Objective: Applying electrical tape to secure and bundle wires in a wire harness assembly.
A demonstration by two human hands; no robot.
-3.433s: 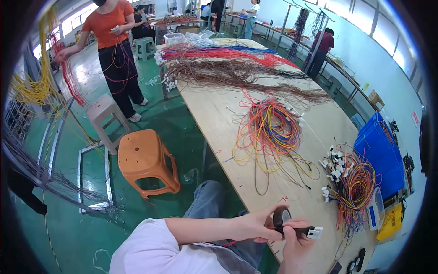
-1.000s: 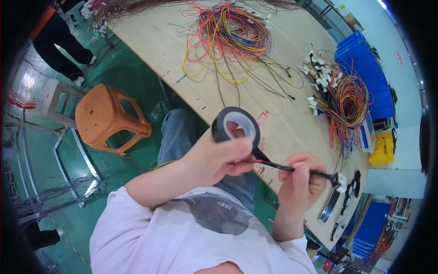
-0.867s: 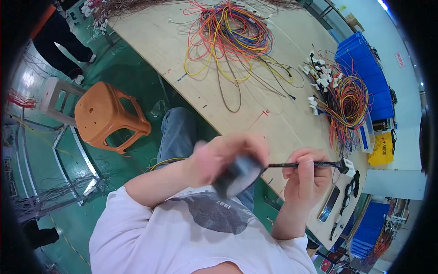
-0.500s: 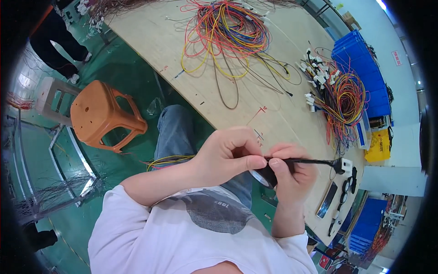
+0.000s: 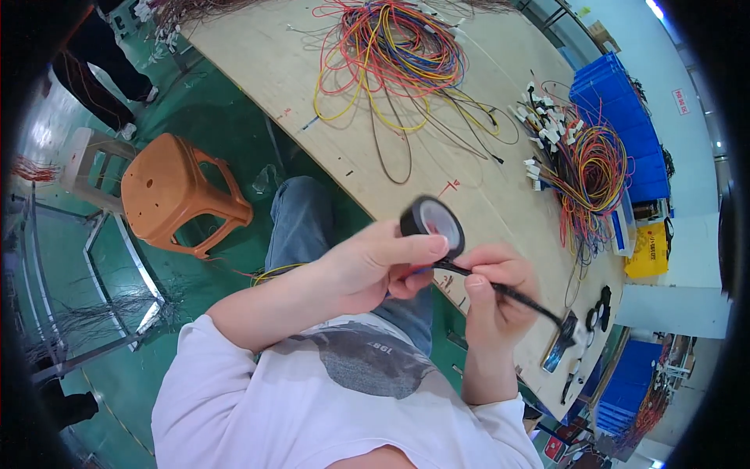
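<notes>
The tape roll (image 5: 432, 224) has swung back up over the table (image 5: 258, 55), left hand (image 5: 367, 270) pinching its rigid rim, right hand (image 5: 492, 301) gripping the light, floppy black-wrapped wire bundle (image 5: 508, 293) close to the wrap.

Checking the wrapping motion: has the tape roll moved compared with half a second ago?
Yes. The tape roll in the left hand has come up from behind the hands toward the table's near edge.

black tape roll (image 5: 432, 224) between both hands' fingers (image 5: 426, 248)
</notes>
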